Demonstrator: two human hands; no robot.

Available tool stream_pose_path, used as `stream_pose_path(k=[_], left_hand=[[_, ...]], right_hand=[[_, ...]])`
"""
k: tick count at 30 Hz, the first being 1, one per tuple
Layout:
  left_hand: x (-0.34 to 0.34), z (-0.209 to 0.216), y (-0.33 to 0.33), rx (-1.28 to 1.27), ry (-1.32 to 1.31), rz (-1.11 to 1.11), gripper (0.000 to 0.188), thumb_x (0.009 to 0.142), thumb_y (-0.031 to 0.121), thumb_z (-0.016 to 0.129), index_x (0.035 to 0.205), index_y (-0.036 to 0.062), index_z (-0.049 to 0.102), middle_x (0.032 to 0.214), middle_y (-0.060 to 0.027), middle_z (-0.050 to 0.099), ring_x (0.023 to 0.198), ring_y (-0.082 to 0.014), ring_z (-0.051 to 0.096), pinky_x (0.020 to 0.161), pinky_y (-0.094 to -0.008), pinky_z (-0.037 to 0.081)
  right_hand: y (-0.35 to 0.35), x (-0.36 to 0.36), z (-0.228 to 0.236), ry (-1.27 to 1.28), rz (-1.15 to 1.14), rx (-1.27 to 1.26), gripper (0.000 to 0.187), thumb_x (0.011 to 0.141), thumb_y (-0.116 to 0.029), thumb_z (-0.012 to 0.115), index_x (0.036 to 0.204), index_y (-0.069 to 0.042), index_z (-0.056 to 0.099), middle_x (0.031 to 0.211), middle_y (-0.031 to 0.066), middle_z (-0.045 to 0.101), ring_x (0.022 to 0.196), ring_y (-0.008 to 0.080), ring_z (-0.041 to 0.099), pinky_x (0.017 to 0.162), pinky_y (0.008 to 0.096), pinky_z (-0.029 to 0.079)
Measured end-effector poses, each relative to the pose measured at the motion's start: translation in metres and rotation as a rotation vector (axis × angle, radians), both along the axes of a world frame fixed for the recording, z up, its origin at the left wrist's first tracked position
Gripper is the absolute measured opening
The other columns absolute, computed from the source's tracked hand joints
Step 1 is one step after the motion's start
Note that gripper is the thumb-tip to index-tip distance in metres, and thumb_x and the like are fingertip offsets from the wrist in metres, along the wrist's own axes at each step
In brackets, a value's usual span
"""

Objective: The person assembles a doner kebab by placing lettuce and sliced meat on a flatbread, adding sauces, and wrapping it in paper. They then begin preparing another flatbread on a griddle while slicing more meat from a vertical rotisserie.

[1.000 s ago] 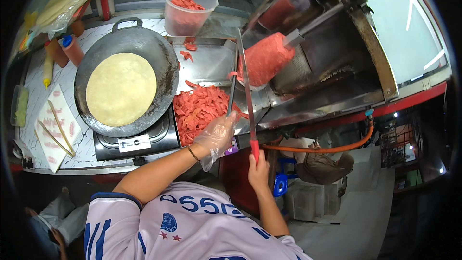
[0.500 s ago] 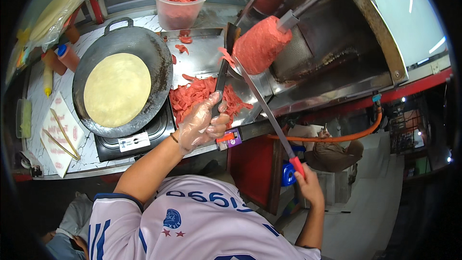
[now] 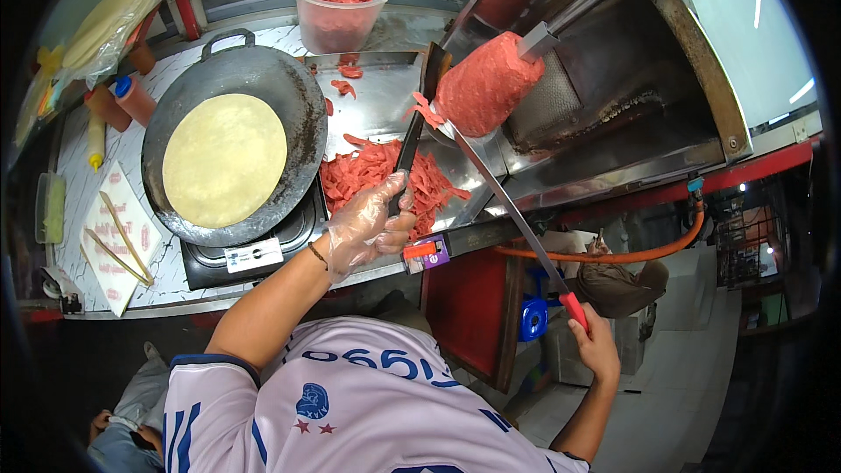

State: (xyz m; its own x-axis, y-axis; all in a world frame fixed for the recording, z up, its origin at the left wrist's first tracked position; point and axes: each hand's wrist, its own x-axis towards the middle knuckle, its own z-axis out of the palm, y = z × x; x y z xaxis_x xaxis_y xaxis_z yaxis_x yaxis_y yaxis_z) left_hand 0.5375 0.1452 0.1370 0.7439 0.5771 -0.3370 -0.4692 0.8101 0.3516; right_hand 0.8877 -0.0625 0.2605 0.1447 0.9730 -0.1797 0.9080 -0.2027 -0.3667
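So the biggest thing here is the marble-look tabletop [image 3: 127, 144], forward-left of the left hand [image 3: 377, 219], and on that same side sits a wide dark pan [image 3: 302, 101] with a round flatbread [image 3: 225, 160] lying flat in it.

Next size down is the red meat cone [image 3: 489, 83], up on its spit. It's ahead and a bit right of the gloved left hand, and way ahead and left of the bare right hand [image 3: 600, 342], so the left is clearly nearer. Its long axis slants: low end toward the left hand's side, far end heading away to the right, in line with the metal rod.

Pile of red meat strips [image 3: 359, 171] is just past the left hand, in the steel tray.

Then the long knife [image 3: 519, 215]. Right hand's wrapped round the red handle, blade running forward-left from it, tip right at the cone's low end. Can't tell if it's actually touching.

Left hand is gripping a black-handled tool [image 3: 410, 144] that points away from it, leaning slightly right, top end just beside the cone.

Smallest: a loose strip [image 3: 427, 110] ahead of the left hand, between tool and cone.
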Motion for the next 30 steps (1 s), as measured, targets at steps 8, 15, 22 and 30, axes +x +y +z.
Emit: stream_pose_path(k=[8, 15, 22, 30], left_hand=[[-0.01, 0.006, -0.011, 0.089, 0.196, -0.048, 0.043, 0.107, 0.054, 0.038, 0.088, 0.0149, 0.044, 0.061, 0.0035, 0.035, 0.046, -0.0097, 0.029, 0.043, -0.0265, 0.028], [0.024, -0.02, -0.026, 0.637, 0.631, -0.069, 0.055, 0.106, 0.057, 0.036, 0.093, 0.0059, 0.049, 0.059, -0.0056, 0.046, 0.049, -0.02, 0.05, 0.05, -0.0382, 0.042], [0.047, -0.029, -0.03, 0.713, 0.658, -0.062, 0.062, 0.105, 0.058, 0.034, 0.1, -0.0023, 0.048, 0.059, -0.0144, 0.054, 0.05, -0.0264, 0.06, 0.054, -0.0429, 0.048], [0.05, -0.033, -0.005, 0.828, 0.642, 0.078, 0.061, 0.103, 0.063, 0.036, 0.084, 0.0068, 0.046, 0.056, -0.0042, 0.041, 0.046, -0.0197, 0.046, 0.046, -0.0371, 0.039]], right_hand=[[-0.002, 0.011, 0.031, 0.017, -0.124, -0.095, 0.023, 0.092, -0.014, 0.064, 0.11, 0.001, 0.063, 0.071, 0.0156, 0.054, 0.063, 0.0231, 0.051, 0.061, 0.0353, 0.042], [0.039, -0.052, -0.048, 0.283, -0.192, 0.12, 0.027, 0.098, -0.021, 0.061, 0.118, -0.003, 0.063, 0.074, 0.0073, 0.058, 0.068, 0.0128, 0.054, 0.062, 0.0327, 0.045], [0.173, -0.124, -0.156, 0.248, -0.011, 0.625, 0.02, 0.102, -0.019, 0.054, 0.11, -0.001, 0.057, 0.074, 0.0227, 0.06, 0.067, 0.0395, 0.062, 0.06, 0.0457, 0.045], [0.103, -0.117, -0.159, 0.286, -0.14, 0.36, 0.028, 0.102, -0.02, 0.054, 0.124, -0.003, 0.057, 0.079, 0.0218, 0.061, 0.071, 0.0381, 0.066, 0.064, 0.0433, 0.049]])
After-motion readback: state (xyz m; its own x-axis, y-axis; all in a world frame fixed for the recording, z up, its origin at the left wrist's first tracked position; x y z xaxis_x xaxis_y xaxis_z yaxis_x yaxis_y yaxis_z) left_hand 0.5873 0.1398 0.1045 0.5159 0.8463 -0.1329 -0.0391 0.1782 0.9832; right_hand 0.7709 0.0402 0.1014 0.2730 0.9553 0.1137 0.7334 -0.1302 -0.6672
